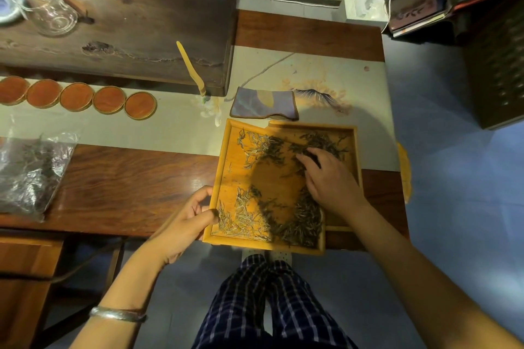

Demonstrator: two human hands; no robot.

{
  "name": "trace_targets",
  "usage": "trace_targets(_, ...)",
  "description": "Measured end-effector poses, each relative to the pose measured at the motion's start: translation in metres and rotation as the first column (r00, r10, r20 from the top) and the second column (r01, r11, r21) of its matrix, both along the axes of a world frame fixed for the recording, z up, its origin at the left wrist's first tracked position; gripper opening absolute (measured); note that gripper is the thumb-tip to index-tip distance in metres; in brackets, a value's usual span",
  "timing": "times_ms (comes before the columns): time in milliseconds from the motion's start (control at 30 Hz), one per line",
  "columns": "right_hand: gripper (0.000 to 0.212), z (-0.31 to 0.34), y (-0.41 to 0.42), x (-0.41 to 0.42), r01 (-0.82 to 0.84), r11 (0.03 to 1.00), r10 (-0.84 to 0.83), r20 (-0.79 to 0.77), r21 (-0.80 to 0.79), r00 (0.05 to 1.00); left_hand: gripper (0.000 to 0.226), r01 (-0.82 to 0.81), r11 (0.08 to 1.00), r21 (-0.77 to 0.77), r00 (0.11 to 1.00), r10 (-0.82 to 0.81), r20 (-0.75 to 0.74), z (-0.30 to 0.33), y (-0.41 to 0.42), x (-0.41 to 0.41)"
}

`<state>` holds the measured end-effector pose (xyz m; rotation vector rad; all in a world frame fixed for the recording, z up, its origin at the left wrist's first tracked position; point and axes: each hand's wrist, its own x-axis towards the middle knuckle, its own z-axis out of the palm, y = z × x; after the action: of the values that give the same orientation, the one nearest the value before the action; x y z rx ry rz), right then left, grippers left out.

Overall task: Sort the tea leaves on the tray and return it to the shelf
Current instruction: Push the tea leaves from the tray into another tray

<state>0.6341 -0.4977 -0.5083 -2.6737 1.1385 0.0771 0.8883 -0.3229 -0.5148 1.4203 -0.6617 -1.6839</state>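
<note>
A square yellow wooden tray (224,167) lies at the table's near edge, overhanging it slightly. Tea leaves ring its bare middle: pale silvery leaves (241,215) on the left side, dark leaves (300,224) at the lower right and along the top (320,142). My left hand (187,221) grips the tray's left rim near the front corner, thumb on the inside. My right hand (329,178) lies palm down inside the tray, its fingertips touching the dark leaves at the upper right.
A clear bag of tea leaves (28,173) lies at the left. Several round orange coasters (76,96) line the table runner. A folded cloth (263,103) sits just behind the tray, beside a bamboo scoop (190,68). A dark wooden tea board (119,37) carries glassware (54,11).
</note>
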Motion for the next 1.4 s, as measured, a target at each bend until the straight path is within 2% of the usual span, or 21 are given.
trace_targets(100, 0.043, 0.003, -0.005, -0.004, 0.048, 0.999, -0.048, -0.009, 0.011, 0.999, 0.046, -0.003, 1.000, 0.009, 1.000, 0.003, -0.003, 0.000, -0.001, 0.000)
trace_targets(200, 0.037, 0.010, -0.002, 0.002, 0.082, 0.996, -0.080, 0.086, -0.025, 0.993, 0.049, 0.008, 1.000, 0.022, 1.000, -0.009, 0.018, -0.004, -0.001, 0.001)
trace_targets(267, 0.036, 0.016, 0.006, 0.017, 0.024, 0.999, -0.016, 0.190, -0.037, 0.982, 0.049, 0.007, 1.000, 0.026, 1.000, -0.008, 0.015, -0.005, -0.001, 0.001)
trace_targets(333, 0.039, 0.022, 0.015, 0.039, -0.072, 0.997, 0.073, 0.224, -0.017, 0.972, 0.048, 0.002, 1.000, 0.028, 1.000, -0.002, 0.003, -0.004, -0.001, 0.000)
trace_targets(500, 0.048, 0.021, 0.023, 0.079, -0.195, 0.980, 0.189, 0.129, 0.036, 0.974, 0.047, -0.013, 1.000, 0.014, 0.999, 0.013, -0.035, -0.002, -0.001, -0.002)
trace_targets(933, 0.045, 0.004, -0.004, -0.001, -0.079, 0.996, 0.081, -0.044, 0.048, 0.996, 0.044, -0.018, 0.999, 0.027, 1.000, 0.018, 0.005, 0.001, 0.000, -0.002)
trace_targets(1067, 0.045, 0.021, -0.008, -0.009, -0.032, 0.998, 0.032, 0.011, 0.061, 0.999, 0.045, -0.025, 0.999, 0.039, 1.000, 0.025, 0.001, 0.001, -0.003, -0.002)
trace_targets(1233, 0.059, 0.042, 0.027, -0.009, -0.226, 0.965, 0.218, 0.070, 0.131, 0.973, 0.054, -0.048, 0.998, 0.051, 0.999, 0.048, 0.011, 0.000, -0.006, -0.002)
trace_targets(1333, 0.061, 0.037, 0.044, -0.010, -0.336, 0.931, 0.333, 0.046, 0.142, 0.942, 0.051, -0.044, 0.998, 0.051, 0.999, 0.043, 0.007, 0.002, -0.007, -0.001)
trace_targets(1400, 0.062, 0.031, 0.045, -0.014, -0.346, 0.927, 0.347, 0.018, 0.146, 0.938, 0.048, -0.034, 0.999, 0.038, 0.999, 0.034, 0.015, 0.003, -0.007, 0.001)
